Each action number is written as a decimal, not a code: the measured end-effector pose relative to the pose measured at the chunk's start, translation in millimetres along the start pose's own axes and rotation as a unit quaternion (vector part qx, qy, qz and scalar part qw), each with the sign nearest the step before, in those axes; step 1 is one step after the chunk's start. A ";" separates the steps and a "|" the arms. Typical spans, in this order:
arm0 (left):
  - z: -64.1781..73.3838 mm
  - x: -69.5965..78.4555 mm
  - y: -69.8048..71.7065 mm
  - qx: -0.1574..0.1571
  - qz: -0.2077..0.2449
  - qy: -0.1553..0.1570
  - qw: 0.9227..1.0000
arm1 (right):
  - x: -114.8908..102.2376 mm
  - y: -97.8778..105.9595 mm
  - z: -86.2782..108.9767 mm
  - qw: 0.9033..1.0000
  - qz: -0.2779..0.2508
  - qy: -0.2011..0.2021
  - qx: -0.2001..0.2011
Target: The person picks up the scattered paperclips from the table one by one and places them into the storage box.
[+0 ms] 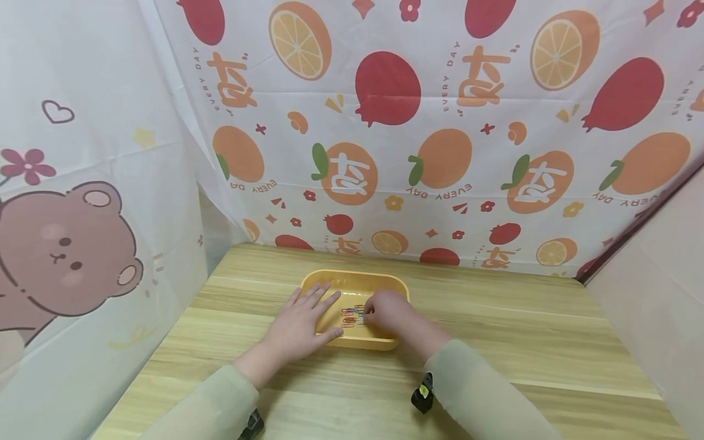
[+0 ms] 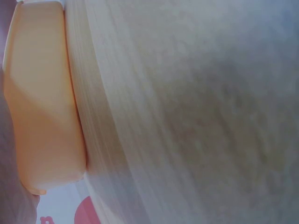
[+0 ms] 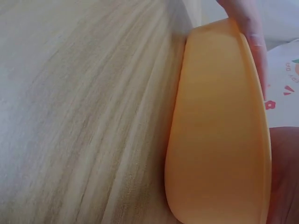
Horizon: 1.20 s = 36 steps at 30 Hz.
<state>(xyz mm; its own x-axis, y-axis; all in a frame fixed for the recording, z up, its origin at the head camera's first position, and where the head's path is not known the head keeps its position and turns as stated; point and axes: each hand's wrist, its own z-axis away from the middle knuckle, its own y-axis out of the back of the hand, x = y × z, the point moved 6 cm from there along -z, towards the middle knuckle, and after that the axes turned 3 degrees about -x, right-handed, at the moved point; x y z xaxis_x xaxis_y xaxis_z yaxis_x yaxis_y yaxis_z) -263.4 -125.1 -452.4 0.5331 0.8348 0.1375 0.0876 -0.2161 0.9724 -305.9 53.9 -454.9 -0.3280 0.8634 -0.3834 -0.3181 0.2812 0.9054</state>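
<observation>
Small coloured paper clips (image 1: pixel 349 319) lie grouped on the floor of a yellow plastic tray (image 1: pixel 357 343) in the head view. My left hand (image 1: pixel 297 324) rests across the tray's left side, its fingers spread and reaching over the inside. Inside the tray, my right hand (image 1: pixel 387 311) has its fingers curled, with the fingertips pinched at a paper clip on the right edge of the group. That clip is mostly hidden by the hand. Both wrist views show the tray's outer wall (image 2: pixel 44 102), with the clips out of sight.
The tray stands on a wood-grain table (image 1: pixel 495 342). Behind the table hangs a fruit-printed cloth (image 1: pixel 385 140), and a bear-printed cloth (image 1: pixel 71 244) hangs at the left. A pale panel (image 1: pixel 654 287) closes the right side.
</observation>
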 end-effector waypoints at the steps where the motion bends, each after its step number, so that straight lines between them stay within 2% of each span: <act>1: 0.0 0.0 -0.2 -0.001 0.001 0.000 1.000 | -0.4 -0.7 -0.3 1.000 0.009 -0.001 0.000; 6: -0.1 0.0 0.1 0.000 0.005 0.002 1.000 | -1.0 -3.1 -1.9 0.999 0.039 -0.008 0.000; 15: -1.8 -1.5 -1.0 -0.002 0.006 0.003 1.000 | -2.8 -0.2 -1.1 0.999 0.049 -0.007 0.010; 31: -3.3 -2.1 -0.2 0.006 0.011 -0.004 1.000 | 0.9 9.6 0.2 0.998 -0.018 0.004 0.057; 36: -3.1 -2.3 0.1 0.006 0.007 -0.003 1.000 | 1.8 16.1 3.5 0.997 -0.031 0.019 0.069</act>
<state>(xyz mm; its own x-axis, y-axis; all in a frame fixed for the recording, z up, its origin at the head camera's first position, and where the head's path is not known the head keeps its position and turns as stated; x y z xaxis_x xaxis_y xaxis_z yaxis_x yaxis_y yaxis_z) -267.3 -125.5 -452.1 0.5402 0.8281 0.1499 0.0893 -0.2335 0.9682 -308.5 61.4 -440.4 -0.3454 0.8272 -0.4432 -0.2132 0.3907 0.8955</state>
